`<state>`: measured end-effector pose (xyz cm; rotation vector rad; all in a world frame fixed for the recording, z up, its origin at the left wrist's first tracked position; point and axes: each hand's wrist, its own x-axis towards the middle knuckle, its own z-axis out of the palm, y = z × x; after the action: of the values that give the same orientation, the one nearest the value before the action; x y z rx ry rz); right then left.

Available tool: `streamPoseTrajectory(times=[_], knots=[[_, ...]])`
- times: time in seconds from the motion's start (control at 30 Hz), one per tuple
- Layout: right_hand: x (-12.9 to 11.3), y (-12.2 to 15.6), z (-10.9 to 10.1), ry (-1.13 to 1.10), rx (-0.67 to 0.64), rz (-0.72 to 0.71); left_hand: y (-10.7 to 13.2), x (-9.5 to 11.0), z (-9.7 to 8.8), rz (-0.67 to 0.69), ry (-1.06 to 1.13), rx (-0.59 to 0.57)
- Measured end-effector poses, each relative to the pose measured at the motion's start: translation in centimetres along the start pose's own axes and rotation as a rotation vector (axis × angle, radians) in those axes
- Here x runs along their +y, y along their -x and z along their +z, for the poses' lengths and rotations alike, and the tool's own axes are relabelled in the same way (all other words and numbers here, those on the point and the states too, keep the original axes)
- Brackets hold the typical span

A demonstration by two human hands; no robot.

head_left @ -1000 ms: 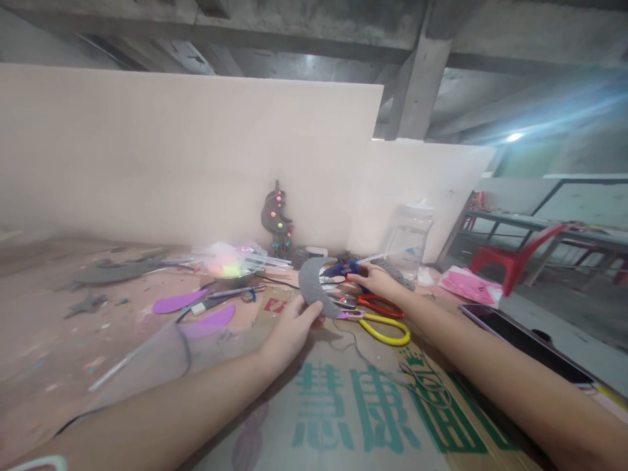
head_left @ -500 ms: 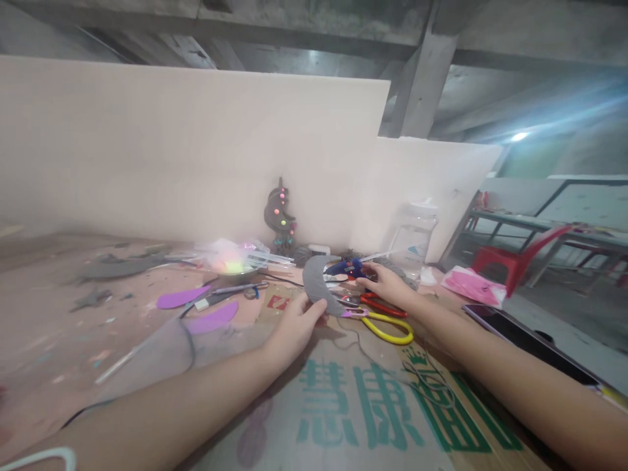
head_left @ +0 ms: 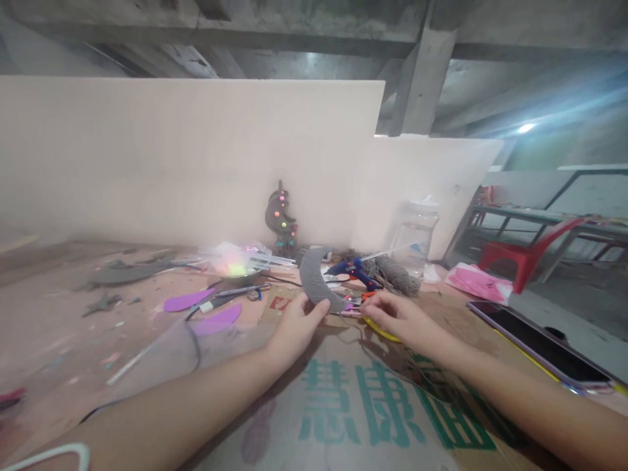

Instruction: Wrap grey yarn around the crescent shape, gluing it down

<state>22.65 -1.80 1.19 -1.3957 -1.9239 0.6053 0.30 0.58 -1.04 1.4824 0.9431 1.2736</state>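
Note:
My left hand [head_left: 296, 325] pinches a grey crescent-shaped foam piece [head_left: 316, 281] and holds it upright over the cardboard sheet [head_left: 353, 412]. My right hand [head_left: 397, 317] lies just to the right of it, fingers curled down over the yellow-handled scissors [head_left: 380, 330], with its fingertips near the crescent's lower tip. Whether it grips the scissors I cannot tell. A blue glue gun [head_left: 354, 269] lies behind my right hand, apart from it.
Purple foam shapes [head_left: 187, 301], grey scraps [head_left: 122, 271], a bag of bright beads [head_left: 230, 261], a decorated grey figure [head_left: 279, 219], grey yarn [head_left: 395, 271], a clear jar [head_left: 416, 232], a pink bag [head_left: 475, 281] and a phone [head_left: 540, 343] surround the work area. A white board wall [head_left: 171, 157] stands behind.
My right hand has drawn back from the glue gun toward me and now rests over the scissors beside the crescent. My left hand keeps holding the crescent.

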Motion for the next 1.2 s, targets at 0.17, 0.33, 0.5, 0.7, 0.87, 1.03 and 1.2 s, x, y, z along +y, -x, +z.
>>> streamPoseTrajectory(times=[0.17, 0.33, 0.5, 0.7, 0.87, 1.03, 1.2], knots=[[-1.4, 1.3, 1.9, -0.295, -0.190, 0.186, 0.1, 0.3, 0.0, -0.019, -0.043, 0.030], [-2.0, 1.7, 3.3, -0.536, -0.223, 0.200, 0.0, -0.2, -0.1, 0.017, -0.075, 0.029], [-2.0, 1.9, 3.4, -0.443, -0.194, 0.175, 0.0, -0.2, -0.3, 0.013, -0.116, 0.010], [-1.9, 2.3, 2.9, -0.072, -0.122, -0.022, 0.3, 0.3, -0.4, -0.005, -0.113, 0.009], [-2.2, 2.6, 2.6, 0.219, -0.097, -0.192, 0.2, 0.1, -0.6, -0.016, -0.193, -0.002], [-2.9, 2.4, 2.0, 0.216, 0.027, -0.320, 0.0, -0.7, -0.7, -0.030, -0.228, -0.055], [-2.1, 1.6, 1.3, 0.122, 0.133, -0.219, -0.1, -0.6, -0.6, 0.005, -0.266, -0.105]])
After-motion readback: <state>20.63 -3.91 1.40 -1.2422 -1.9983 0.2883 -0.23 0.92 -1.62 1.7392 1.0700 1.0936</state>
